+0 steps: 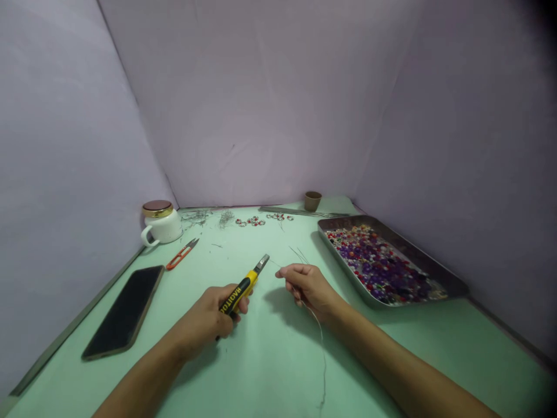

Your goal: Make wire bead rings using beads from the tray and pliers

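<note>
My left hand (213,316) is closed around yellow-and-black pliers (243,290), whose short metal tip points up and to the right. To the right, my right hand (304,284) pinches a thin wire (321,337) between thumb and fingers. One end of the wire reaches left toward the pliers' tip. The longer end hangs below the hand and trails down over the green tabletop (270,371). Whether the wire touches the metal tip, I cannot tell. A few more fine wire pieces (299,253) show just beyond my right hand.
On the right stands a metal tray (348,270) of mixed beads (378,261). Small beaded rings (255,222), wire scraps (195,217), a bundle of wires (300,212) and a brown cup (312,201) lie along the back. Orange thread snips (181,254), a phone (126,310) and a lidded mug (163,226) are left.
</note>
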A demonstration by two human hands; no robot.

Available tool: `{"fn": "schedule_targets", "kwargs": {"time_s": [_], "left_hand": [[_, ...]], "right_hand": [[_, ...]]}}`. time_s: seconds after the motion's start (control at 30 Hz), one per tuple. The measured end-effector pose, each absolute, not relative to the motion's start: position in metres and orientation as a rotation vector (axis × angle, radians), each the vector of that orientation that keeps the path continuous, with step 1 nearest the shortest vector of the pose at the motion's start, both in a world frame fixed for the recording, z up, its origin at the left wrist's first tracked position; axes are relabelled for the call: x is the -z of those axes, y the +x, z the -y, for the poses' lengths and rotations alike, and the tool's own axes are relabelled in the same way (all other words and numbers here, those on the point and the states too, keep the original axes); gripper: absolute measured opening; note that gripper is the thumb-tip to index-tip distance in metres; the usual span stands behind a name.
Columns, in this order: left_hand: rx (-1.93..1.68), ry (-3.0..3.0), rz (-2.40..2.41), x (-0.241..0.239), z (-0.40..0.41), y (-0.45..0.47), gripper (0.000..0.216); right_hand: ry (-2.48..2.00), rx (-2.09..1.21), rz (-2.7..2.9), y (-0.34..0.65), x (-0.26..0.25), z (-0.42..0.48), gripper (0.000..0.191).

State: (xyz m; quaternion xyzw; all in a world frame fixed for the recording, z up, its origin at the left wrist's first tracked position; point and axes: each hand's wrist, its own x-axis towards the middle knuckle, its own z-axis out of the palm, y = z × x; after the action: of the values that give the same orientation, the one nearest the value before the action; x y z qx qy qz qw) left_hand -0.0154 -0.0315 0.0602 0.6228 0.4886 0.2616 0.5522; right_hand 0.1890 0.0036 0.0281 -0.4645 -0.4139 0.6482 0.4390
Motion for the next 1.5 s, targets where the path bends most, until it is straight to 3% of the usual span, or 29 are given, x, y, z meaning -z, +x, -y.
{"fn": "schedule_targets", "kwargs": {"time_s": [0.23, 0.37, 0.5, 0.87, 1.27, 1.5], "left_hand": [[-0.638, 1.411, -1.178, -0.060, 0.033, -0.010, 0.021], [-0.872, 1.215, -1.327, -0.063, 0.024, -0.025, 0.016], [-1.101, 1.159, -1.349, -0.078, 0.017, -0.047, 0.026], [-0.616, 1.303, -1.148, -0.056, 0.037, -0.014, 0.058], [-0.572, 1.479, -1.194, -0.059, 0.039, -0.004, 0.036], [-0.567, 1.496, -1.300, -0.057, 0.035, -0.008, 0.033]], "right_hand": [[-1.136, -1.580, 1.110, 0.188, -0.029, -0.001, 0.019], [-1.073, -1.586, 1.240, 0.185, -0.029, 0.004, 0.020], [-1.059, -1.587, 1.087, 0.184, -0.027, 0.002, 0.021], [-0.894, -1.757, 0.798, 0.192, -0.023, -0.002, 0.020], [-1.036, -1.645, 1.039, 0.189, -0.023, -0.003, 0.018], [-1.132, -1.533, 1.175, 0.188, -0.021, -0.006, 0.017]]}}
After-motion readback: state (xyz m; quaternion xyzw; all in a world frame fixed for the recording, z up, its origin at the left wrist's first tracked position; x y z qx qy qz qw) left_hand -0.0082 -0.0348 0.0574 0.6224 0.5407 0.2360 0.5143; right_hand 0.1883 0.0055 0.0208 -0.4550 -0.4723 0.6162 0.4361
